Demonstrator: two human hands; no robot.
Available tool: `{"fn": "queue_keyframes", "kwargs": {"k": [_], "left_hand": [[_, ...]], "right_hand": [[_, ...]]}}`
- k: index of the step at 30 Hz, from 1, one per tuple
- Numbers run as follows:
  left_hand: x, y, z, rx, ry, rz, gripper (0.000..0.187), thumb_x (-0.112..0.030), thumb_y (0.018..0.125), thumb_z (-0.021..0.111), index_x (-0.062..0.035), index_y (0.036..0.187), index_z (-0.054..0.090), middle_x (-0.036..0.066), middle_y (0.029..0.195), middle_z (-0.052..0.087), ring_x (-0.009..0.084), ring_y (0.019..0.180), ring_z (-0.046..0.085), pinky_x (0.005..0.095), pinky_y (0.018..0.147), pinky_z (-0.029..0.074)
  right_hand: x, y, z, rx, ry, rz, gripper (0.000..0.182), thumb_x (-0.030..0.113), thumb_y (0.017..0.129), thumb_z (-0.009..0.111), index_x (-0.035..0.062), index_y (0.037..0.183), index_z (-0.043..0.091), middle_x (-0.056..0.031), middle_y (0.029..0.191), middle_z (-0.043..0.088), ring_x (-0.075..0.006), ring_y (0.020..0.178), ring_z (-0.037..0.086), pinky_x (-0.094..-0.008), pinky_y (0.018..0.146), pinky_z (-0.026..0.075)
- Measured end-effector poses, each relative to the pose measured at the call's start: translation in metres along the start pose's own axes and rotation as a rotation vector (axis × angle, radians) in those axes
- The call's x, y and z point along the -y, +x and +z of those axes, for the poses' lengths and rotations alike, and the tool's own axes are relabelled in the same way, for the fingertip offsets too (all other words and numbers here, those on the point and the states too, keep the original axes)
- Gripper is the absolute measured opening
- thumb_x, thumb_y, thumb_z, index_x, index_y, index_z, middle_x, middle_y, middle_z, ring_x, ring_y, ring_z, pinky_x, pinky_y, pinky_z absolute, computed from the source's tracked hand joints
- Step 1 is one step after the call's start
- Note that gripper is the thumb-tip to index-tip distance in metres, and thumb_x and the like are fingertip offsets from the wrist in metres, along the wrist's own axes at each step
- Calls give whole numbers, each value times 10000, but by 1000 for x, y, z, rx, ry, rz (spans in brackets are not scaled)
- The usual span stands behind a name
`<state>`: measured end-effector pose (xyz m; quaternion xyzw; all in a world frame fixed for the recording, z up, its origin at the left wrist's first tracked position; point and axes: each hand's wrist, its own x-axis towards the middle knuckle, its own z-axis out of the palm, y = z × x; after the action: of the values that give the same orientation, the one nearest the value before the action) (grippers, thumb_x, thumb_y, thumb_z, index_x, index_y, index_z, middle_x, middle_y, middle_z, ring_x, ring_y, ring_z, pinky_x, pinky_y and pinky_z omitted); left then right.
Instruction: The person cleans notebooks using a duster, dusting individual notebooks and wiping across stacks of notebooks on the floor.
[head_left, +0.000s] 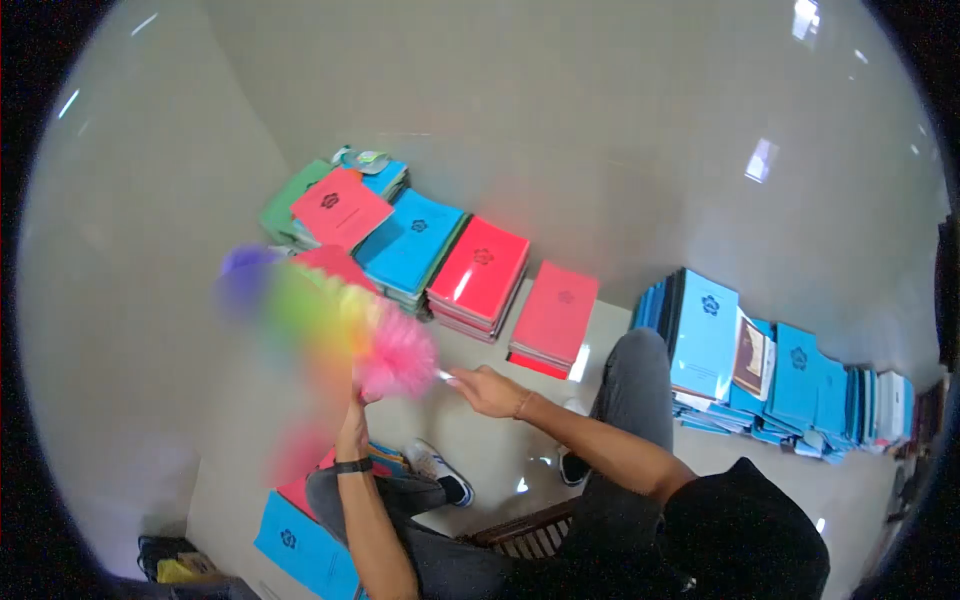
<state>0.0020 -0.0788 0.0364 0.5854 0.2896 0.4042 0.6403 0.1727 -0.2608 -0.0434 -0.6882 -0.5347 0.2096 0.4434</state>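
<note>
A fluffy rainbow duster [395,350], blurred toward its purple end, stretches across the view left of centre. My right hand [485,391] is closed round its thin white handle. My left hand [362,392] is raised just under the pink part of the duster, and its fingers are mostly hidden by the fluff. Around the duster stand stacks of booklets: a blue stack [415,235], a red stack [483,262] and a pinkish-red stack [560,310]. A loose red booklet [342,207] lies tilted on top of the stacks at the back left.
Many blue booklets [795,370] are piled along the right. Another blue booklet [305,545] lies at the lower left, by my knee. A slatted wooden seat [530,535] is under me. Dark and yellow items [175,562] sit at the bottom left corner.
</note>
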Motion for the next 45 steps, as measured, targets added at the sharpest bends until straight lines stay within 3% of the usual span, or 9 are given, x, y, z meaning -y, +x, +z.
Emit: {"fn": "queue_keyframes", "kwargs": {"k": [18, 24, 25, 28, 31, 34, 38, 43, 45], "left_hand": [[-7, 4, -4, -43, -166, 0, 844, 82, 899, 549, -229, 1556, 120, 95, 1379, 465, 185, 913, 611, 270, 520, 551], [-11, -1, 0, 64, -250, -42, 841, 60, 899, 570, -197, 1557, 113, 120, 1261, 545, 170, 778, 625, 265, 513, 538], [-15, -2, 3, 98, -275, -47, 842, 57, 897, 576, -190, 1556, 114, 122, 1233, 559, 170, 750, 626, 264, 511, 534], [-17, -6, 12, 196, -372, -114, 841, 46, 896, 589, -184, 1550, 113, 120, 1229, 559, 172, 784, 635, 269, 502, 532], [-8, -14, 24, 250, -267, -146, 828, 41, 900, 590, -205, 1537, 122, 120, 1261, 540, 182, 841, 640, 277, 510, 548], [4, -19, 40, 289, -192, -193, 811, 38, 907, 582, -232, 1520, 126, 122, 1311, 509, 216, 944, 640, 304, 549, 588], [16, -21, 52, 356, -142, -232, 801, 23, 918, 576, -251, 1509, 110, 128, 1353, 479, 294, 1119, 602, 375, 625, 628], [58, -15, 46, 415, 33, -31, 697, -82, 908, 658, -122, 1490, 277, 116, 1370, 490, 225, 1169, 572, 352, 847, 586], [41, -13, 38, 400, 89, -118, 649, -224, 904, 686, -79, 1448, 362, 106, 1365, 505, 204, 1188, 558, 373, 830, 578]], "right_hand": [[17, 5, -23, 7, -42, 131, 294, 268, 1022, 436, 7, 1054, 567, -286, 790, 606, -500, 806, 590, -571, 729, 451], [-55, 22, -17, -211, 22, 223, 327, 287, 1012, 456, -18, 1063, 563, -282, 751, 583, -463, 738, 604, -540, 703, 457], [-60, 23, -12, -272, 29, 121, 420, 402, 1016, 455, 42, 1171, 607, -129, 682, 603, -248, 649, 615, -406, 558, 454], [-16, 11, -33, 27, 773, 518, 552, 550, 996, 431, 85, 1274, 537, -36, 758, 568, -123, 579, 478, -271, 452, 341], [1, 10, -34, 42, 1359, 276, 675, 666, 958, 398, 105, 1329, 452, 20, 882, 505, -51, 554, 311, -179, 452, 226], [-15, 11, -27, 24, 1367, 235, 747, 714, 936, 371, 83, 1331, 422, -1, 962, 486, -59, 535, 262, -183, 452, 223], [-35, 1, -27, -81, 1548, 266, 721, 683, 933, 436, 79, 1327, 435, -4, 934, 484, -46, 547, 275, -186, 459, 231], [-41, 3, -22, -289, 899, 602, 623, 430, 833, 765, -24, 1220, 585, -139, 1033, 619, -237, 805, 644, -320, 682, 559], [-35, 4, -33, -186, 963, 641, 383, 344, 878, 741, 27, 1074, 651, -81, 964, 602, -134, 658, 525, -237, 564, 477]]}}
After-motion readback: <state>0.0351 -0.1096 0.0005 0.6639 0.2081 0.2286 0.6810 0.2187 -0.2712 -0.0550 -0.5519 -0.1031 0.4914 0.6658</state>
